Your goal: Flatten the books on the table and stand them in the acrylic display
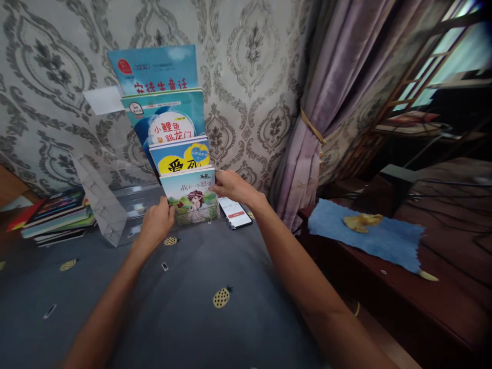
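Note:
Between my two hands stands a picture book (192,205) with a cartoon child on its light green and blue cover, at the front of a stepped row. My left hand (158,220) grips its left edge. At its upper right edge, my right hand (234,185) is closed on it. Behind it rise a yellow and blue book (179,158), a teal book (169,120) and a taller blue book (157,66). A clear plastic stand (102,200) with stepped tiers holds the row; its left side panel shows, while its right part is hidden behind the books.
A stack of books (57,218) lies at the left. A lit phone (238,219) rests right of the front book on the dark pineapple-print cloth (184,307). A blue cloth (338,230) with a crumpled yellow piece (362,222) lies on the reddish-brown furniture. A purple curtain (326,92) hangs behind.

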Demonstrator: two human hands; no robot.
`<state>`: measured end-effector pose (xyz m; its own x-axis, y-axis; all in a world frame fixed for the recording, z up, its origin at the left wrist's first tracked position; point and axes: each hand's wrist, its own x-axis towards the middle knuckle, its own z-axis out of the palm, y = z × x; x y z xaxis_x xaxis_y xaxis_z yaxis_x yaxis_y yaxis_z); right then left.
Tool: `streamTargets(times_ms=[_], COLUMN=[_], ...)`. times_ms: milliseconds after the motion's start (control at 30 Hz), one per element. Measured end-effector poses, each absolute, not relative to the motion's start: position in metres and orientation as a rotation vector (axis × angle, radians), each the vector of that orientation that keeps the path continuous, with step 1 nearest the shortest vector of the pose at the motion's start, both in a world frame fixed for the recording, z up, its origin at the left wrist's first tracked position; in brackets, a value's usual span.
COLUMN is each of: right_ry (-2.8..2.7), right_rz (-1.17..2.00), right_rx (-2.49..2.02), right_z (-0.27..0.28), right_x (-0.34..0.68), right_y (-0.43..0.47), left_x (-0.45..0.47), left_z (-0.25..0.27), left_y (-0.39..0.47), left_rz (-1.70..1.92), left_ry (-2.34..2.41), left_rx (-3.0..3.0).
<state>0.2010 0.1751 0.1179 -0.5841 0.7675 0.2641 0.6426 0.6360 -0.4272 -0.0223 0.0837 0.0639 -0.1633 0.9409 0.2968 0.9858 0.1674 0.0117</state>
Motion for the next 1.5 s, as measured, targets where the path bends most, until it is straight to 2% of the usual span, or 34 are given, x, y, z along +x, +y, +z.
streamTargets(times_ms=[500,1000,1500], right_ry=[-2.481,-2.519,-2.458], right_rz=[0.226,0.053,0.198], right_rx=[-1.152,-1.242,-1.185], right_z=[0.114,0.114,0.114], right_x=[0.199,0.195,0.195], right_y=[0.178,0.175,0.178], left_x=[-0.008,-0.007,-0.004], left_z=[0.068,0.066,0.062], left_y=[0.081,0.083,0.08], left_rz=[-0.231,-0.337,-0.345], left_ry=[-2.312,-2.349,-2.358], left_rx=[-1.827,-1.832,-1.845])
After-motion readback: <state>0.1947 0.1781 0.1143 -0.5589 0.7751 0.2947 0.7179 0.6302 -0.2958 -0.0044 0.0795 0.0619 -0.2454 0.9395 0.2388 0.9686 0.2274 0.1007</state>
